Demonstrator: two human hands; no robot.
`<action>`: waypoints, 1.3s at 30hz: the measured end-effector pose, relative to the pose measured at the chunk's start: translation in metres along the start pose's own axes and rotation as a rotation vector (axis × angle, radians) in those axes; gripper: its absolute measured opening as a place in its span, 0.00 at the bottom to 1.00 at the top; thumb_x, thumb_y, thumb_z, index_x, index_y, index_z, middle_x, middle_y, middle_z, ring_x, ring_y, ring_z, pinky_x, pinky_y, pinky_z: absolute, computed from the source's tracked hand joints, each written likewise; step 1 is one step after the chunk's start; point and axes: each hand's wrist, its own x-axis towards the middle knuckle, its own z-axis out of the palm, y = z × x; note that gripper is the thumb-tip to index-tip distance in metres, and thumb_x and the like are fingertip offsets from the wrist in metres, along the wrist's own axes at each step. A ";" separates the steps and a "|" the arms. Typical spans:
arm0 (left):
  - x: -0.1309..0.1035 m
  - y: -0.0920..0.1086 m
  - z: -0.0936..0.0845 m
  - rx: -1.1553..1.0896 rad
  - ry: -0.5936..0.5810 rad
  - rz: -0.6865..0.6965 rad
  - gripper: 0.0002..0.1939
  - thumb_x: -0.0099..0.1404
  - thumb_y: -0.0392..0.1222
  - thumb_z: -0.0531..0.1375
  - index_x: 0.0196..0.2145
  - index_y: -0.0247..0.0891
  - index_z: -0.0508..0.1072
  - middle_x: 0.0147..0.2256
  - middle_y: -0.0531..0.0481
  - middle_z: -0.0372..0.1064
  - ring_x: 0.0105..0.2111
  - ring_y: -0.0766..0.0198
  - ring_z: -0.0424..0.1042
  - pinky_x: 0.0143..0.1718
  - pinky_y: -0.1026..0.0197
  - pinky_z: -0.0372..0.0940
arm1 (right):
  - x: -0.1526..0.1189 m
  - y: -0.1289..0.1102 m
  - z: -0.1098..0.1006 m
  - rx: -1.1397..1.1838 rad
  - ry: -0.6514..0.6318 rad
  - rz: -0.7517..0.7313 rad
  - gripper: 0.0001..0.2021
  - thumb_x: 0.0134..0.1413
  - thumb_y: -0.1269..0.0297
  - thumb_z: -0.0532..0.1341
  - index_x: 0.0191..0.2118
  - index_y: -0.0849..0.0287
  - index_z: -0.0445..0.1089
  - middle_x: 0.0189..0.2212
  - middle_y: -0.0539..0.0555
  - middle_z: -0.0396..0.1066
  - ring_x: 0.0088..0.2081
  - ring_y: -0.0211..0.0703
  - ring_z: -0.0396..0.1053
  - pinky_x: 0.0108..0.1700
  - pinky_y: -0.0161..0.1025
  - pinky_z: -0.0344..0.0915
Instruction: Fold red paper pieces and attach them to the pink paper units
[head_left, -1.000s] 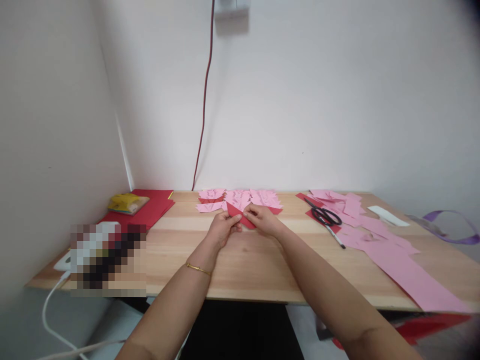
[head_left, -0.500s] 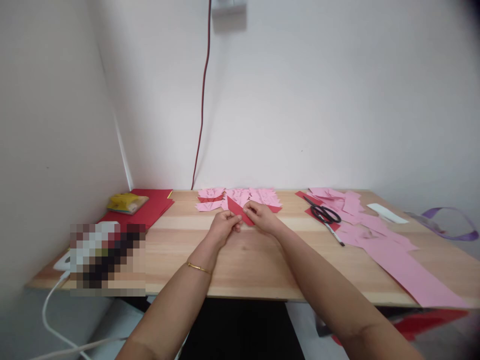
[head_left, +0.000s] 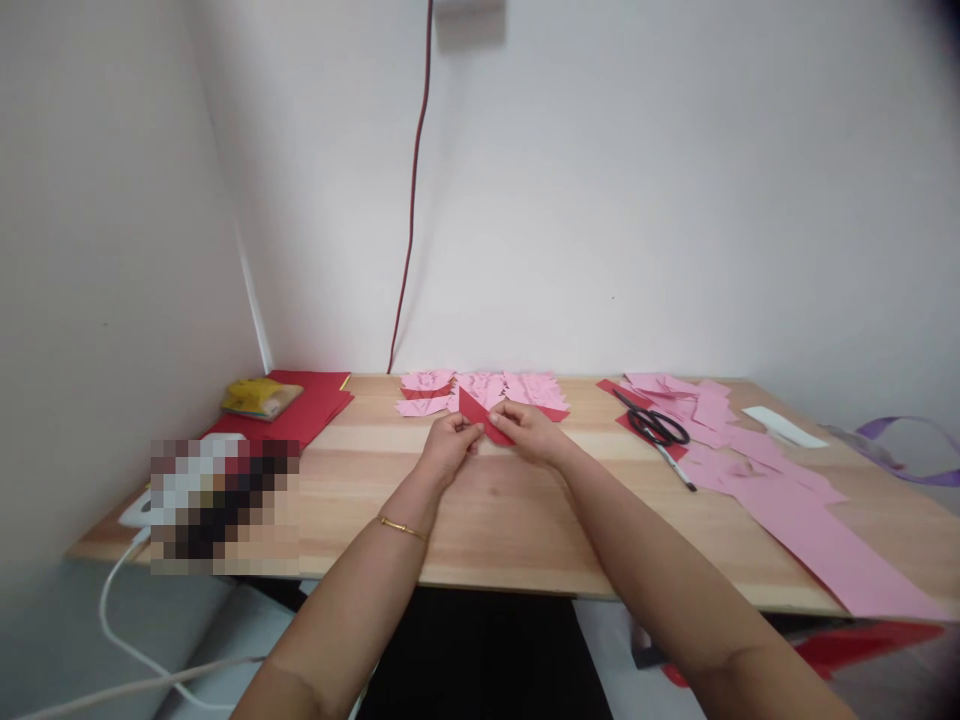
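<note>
A folded piece of red paper (head_left: 474, 408) is held just above the middle of the wooden table. My left hand (head_left: 453, 442) pinches its left lower edge between thumb and fingers. On the other side, my right hand (head_left: 519, 428) grips the paper's right part, thumb toward the left. The paper has a pointed corner standing up at the left; its lower part is partly hidden by my fingers. Right behind it lie cut pink paper pieces (head_left: 480, 388) with jagged edges, in short rows, with some red pieces among them.
Black-handled scissors (head_left: 658, 427) and a white pen (head_left: 677, 468) lie at the right beside pink paper scraps (head_left: 757, 450). A white strip (head_left: 784, 427) is farther right. At the left are red sheets (head_left: 319, 405), a yellow packet (head_left: 255, 397) and a white power strip with a cable.
The view has shifted slightly, so everything sits a little farther right. Both hands still hold the red paper, with only a slight shift of the fingers.
</note>
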 end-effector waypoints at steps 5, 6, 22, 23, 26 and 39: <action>-0.002 0.002 0.001 -0.014 -0.037 -0.026 0.12 0.47 0.43 0.66 0.23 0.34 0.69 0.18 0.54 0.64 0.18 0.71 0.61 0.23 0.66 0.56 | 0.001 0.005 -0.001 -0.113 0.050 -0.033 0.11 0.55 0.59 0.53 0.27 0.60 0.63 0.24 0.48 0.61 0.28 0.36 0.58 0.32 0.34 0.55; -0.002 0.003 0.002 -0.029 -0.034 -0.036 0.11 0.47 0.43 0.66 0.24 0.34 0.69 0.19 0.54 0.65 0.19 0.70 0.62 0.23 0.65 0.57 | 0.001 0.006 0.000 -0.134 0.051 -0.047 0.11 0.55 0.60 0.53 0.27 0.60 0.62 0.24 0.48 0.61 0.28 0.36 0.58 0.32 0.34 0.55; -0.002 0.004 0.004 -0.101 0.031 -0.057 0.10 0.44 0.39 0.66 0.25 0.31 0.71 0.18 0.53 0.65 0.18 0.71 0.61 0.23 0.65 0.56 | -0.001 0.007 0.004 -0.051 -0.013 -0.041 0.08 0.53 0.59 0.56 0.32 0.58 0.65 0.25 0.49 0.66 0.29 0.38 0.63 0.34 0.35 0.59; -0.002 0.005 0.004 -0.097 0.042 -0.048 0.10 0.44 0.39 0.66 0.24 0.32 0.71 0.18 0.53 0.65 0.18 0.71 0.61 0.23 0.66 0.56 | -0.002 0.005 0.004 -0.021 -0.047 -0.023 0.08 0.51 0.59 0.57 0.34 0.58 0.66 0.26 0.49 0.67 0.30 0.39 0.65 0.34 0.36 0.60; -0.001 0.005 0.004 -0.091 0.072 -0.011 0.08 0.44 0.38 0.65 0.23 0.32 0.70 0.17 0.54 0.65 0.18 0.72 0.60 0.22 0.66 0.54 | -0.003 0.000 0.001 0.009 -0.092 0.015 0.09 0.48 0.60 0.60 0.35 0.58 0.66 0.27 0.49 0.69 0.31 0.40 0.66 0.35 0.36 0.61; 0.006 0.001 -0.001 -0.234 0.173 -0.071 0.11 0.43 0.37 0.66 0.20 0.33 0.66 0.16 0.55 0.63 0.18 0.73 0.61 0.23 0.67 0.56 | -0.001 0.007 -0.006 -0.035 -0.053 0.094 0.16 0.43 0.57 0.64 0.37 0.57 0.63 0.21 0.44 0.63 0.23 0.35 0.60 0.26 0.32 0.55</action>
